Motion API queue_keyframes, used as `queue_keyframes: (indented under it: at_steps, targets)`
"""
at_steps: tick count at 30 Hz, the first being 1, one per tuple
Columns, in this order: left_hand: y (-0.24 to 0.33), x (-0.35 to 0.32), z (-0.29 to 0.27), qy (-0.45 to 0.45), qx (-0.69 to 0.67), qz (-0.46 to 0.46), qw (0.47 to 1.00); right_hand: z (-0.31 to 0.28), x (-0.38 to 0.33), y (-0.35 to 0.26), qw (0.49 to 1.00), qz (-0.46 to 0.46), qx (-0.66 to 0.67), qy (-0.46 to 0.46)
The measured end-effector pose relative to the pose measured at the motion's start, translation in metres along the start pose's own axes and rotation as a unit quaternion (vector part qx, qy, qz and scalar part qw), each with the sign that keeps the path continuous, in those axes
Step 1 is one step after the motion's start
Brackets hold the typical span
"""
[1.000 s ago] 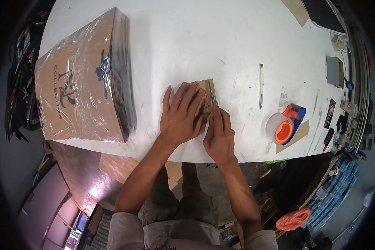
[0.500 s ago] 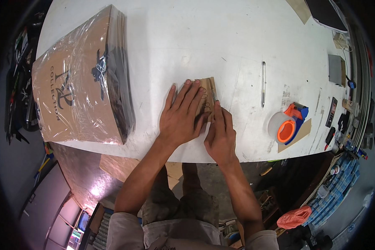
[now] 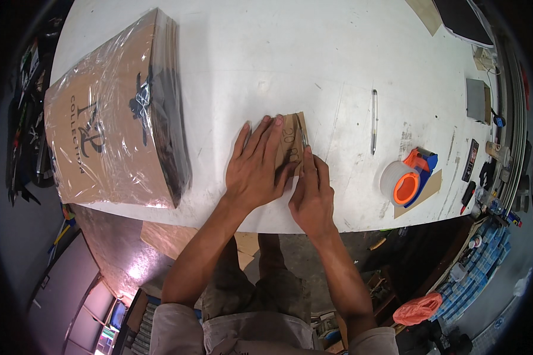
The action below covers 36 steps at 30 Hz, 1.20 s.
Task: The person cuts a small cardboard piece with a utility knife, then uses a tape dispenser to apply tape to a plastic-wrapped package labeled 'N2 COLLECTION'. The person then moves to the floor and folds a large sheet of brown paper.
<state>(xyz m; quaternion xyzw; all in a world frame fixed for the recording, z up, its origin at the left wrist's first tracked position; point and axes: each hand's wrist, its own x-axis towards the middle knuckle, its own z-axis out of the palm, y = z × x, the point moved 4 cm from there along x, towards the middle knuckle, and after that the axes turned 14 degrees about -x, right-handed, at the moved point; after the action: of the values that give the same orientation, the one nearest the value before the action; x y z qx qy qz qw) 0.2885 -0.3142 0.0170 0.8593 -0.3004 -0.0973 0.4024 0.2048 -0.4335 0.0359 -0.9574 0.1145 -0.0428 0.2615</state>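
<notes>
A small piece of brown cardboard point(image 3: 289, 137) with dark print lies on the white table near its front edge. My left hand point(image 3: 253, 160) is spread flat over the cardboard's left part, fingers stretched out and pressing it down. At the right edge, my right hand point(image 3: 314, 192) is closed around a cutter knife, its index finger extended along the tool. The cutter's slim metal blade point(image 3: 302, 131) points away from me and lies over the cardboard's right strip. Its handle is hidden by my fingers.
A large plastic-wrapped stack of printed cardboard point(image 3: 109, 118) fills the left side. A pen point(image 3: 374, 121) and a tape dispenser point(image 3: 405, 183) lie to the right, the dispenser on a cardboard scrap point(image 3: 429, 192). Further right are a grey box point(image 3: 477, 100) and a red-and-black marker point(image 3: 468, 196).
The fingers of my left hand have drawn slightly left, uncovering more of the cardboard's print. My right hand has shifted only slightly, and more of the blade shows over the cardboard.
</notes>
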Motion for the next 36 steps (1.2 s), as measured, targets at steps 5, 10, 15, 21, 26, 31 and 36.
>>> queue_keyframes:
  at_steps: [5, 10, 15, 21, 26, 31, 36]
  targets:
    - [-0.0018, -0.0002, 0.0019, -0.022, -0.008, -0.018, 1.000, -0.0025, 0.0012, -0.0013, 1.000, -0.005, 0.001, 0.002]
    - [0.0011, 0.0026, 0.0023, -0.039, 0.047, 0.002, 0.998, -0.0043, 0.0019, -0.0035, 1.000, 0.000, 0.002, -0.018]
    - [-0.0007, 0.0038, 0.0011, -0.061, 0.072, 0.023, 0.995, -0.0020, -0.0002, -0.0025, 1.000, 0.001, -0.003, -0.026]
    - [0.0007, 0.0059, 0.0004, -0.059, 0.095, 0.013, 0.994, -0.0048, 0.0019, -0.0038, 1.000, -0.002, -0.001, -0.025]
    - [0.0014, 0.0073, 0.0042, -0.024, 0.085, 0.023, 0.996, -0.0083, 0.0031, -0.0041, 0.999, 0.010, -0.005, -0.043]
    - [0.0018, 0.0074, 0.0040, -0.029, 0.091, 0.012, 0.995, -0.0062, 0.0010, -0.0026, 1.000, 0.002, 0.002, -0.027]
    - [0.0018, 0.0070, 0.0047, -0.024, 0.087, 0.013, 0.996, -0.0074, -0.0001, -0.0034, 1.000, 0.004, 0.001, -0.028]
